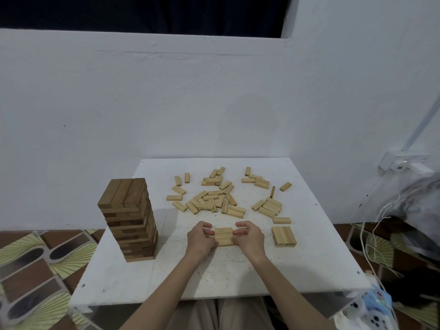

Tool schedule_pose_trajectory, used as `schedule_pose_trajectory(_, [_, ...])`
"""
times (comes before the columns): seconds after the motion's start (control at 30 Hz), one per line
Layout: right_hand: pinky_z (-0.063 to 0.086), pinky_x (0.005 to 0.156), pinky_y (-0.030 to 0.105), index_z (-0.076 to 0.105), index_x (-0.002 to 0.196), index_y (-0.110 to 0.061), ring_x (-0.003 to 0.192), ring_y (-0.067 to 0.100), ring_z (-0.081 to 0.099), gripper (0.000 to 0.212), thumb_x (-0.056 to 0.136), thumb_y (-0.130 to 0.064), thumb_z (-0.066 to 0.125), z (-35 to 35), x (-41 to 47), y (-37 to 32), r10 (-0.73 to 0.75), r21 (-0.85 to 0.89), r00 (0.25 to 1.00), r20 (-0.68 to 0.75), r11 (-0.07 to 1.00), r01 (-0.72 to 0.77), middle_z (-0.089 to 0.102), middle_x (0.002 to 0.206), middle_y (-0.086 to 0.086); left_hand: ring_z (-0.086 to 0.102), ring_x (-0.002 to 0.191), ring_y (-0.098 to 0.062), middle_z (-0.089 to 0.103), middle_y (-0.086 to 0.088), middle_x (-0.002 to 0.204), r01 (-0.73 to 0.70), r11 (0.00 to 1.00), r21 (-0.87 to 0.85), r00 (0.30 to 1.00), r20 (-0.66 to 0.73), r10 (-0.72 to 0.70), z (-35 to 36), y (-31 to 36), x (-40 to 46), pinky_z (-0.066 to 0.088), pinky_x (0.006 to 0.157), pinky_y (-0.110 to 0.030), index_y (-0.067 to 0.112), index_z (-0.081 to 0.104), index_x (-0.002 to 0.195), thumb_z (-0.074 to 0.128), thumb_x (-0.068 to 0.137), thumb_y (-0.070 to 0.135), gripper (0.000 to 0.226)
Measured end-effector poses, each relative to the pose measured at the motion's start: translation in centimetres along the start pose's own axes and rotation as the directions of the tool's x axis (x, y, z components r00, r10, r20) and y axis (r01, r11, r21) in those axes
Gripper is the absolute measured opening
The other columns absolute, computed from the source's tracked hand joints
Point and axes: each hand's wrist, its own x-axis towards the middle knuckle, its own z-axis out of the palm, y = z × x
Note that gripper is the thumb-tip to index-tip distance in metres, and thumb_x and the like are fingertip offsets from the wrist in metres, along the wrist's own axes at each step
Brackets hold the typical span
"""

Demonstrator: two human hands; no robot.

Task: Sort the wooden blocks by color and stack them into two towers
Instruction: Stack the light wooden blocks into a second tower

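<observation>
- The person is sitting at a white table [309, 270], both bare arms reaching forward over its near half.
- The left hand [201, 236] and the right hand [247, 236] are closing in on a small row of light blocks [223, 235] lying flat in the near middle of the table, one hand at each end.
- Both hands are pinching that row, with the fingers curling against its left and right ends and the thumbs sitting toward its near edge.
- A tall dark tower [129, 217] is standing upright on the left part of the table, well apart from the hands.
- A loose pile of light blocks [212, 198] is lying scattered across the far middle and far right of the table.
- Another flat set of light blocks [283, 236] is resting to the right of the right hand, near but not touching it.
- A wall socket [402, 161] is sitting on the white wall at the right, with white cords [367, 244] hanging below it.
</observation>
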Motion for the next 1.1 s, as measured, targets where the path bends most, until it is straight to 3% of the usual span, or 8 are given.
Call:
schedule_pose_trajectory(0.67, [0.057,0.077,0.031,0.063,0.091,-0.018,0.078,0.014,0.066,0.033,0.070,0.005,0.074,0.2,-0.3,-0.4,0.032,0.026,0.998,-0.050,0.999,-0.031,0.068,0.077,-0.003,0.062,0.080,-0.016,0.062,-0.005,0.091,0.016,0.998,-0.058,0.998,-0.066,-0.020,0.4,0.1,-0.2,0.043,0.050,-0.009,0.007,0.057,0.102,0.075,0.069,-0.008,0.040])
schedule_pose_trajectory(0.8, [0.056,0.074,0.027,0.064,0.093,-0.015,0.078,0.015,0.066,0.033,0.071,0.007,0.073,-0.4,-0.2,-0.7,0.030,0.069,0.998,-0.058,0.997,-0.026,0.068,0.079,0.001,0.063,0.081,-0.018,0.063,-0.005,0.089,0.007,0.995,-0.097,0.997,-0.073,-0.015,0.5,0.5,-0.3,0.047,0.058,-0.013,0.006,0.058,0.102,0.074,0.068,-0.010,0.041])
schedule_pose_trajectory(0.97, [0.058,0.078,0.039,0.064,0.088,-0.024,0.080,0.017,0.068,0.034,0.069,0.002,0.075,-2.4,0.4,-1.3,0.019,0.082,0.998,-0.059,0.997,-0.015,0.071,0.080,-0.004,0.062,0.078,-0.016,0.063,-0.005,0.091,-0.012,0.992,-0.128,0.998,-0.056,0.005,1.2,2.3,-0.2,0.053,0.070,-0.023,0.007,0.058,0.102,0.075,0.068,-0.009,0.041])
schedule_pose_trajectory(1.1, [0.057,0.080,0.036,0.063,0.090,-0.021,0.083,0.017,0.068,0.035,0.069,0.004,0.076,-5.1,0.7,-1.6,0.016,0.081,0.996,-0.087,0.997,-0.009,0.071,0.082,-0.003,0.063,0.080,-0.018,0.064,-0.007,0.092,-0.029,0.986,-0.164,0.999,-0.023,0.026,2.8,3.9,-0.4,0.055,0.077,-0.029,0.006,0.058,0.102,0.077,0.066,-0.008,0.043])
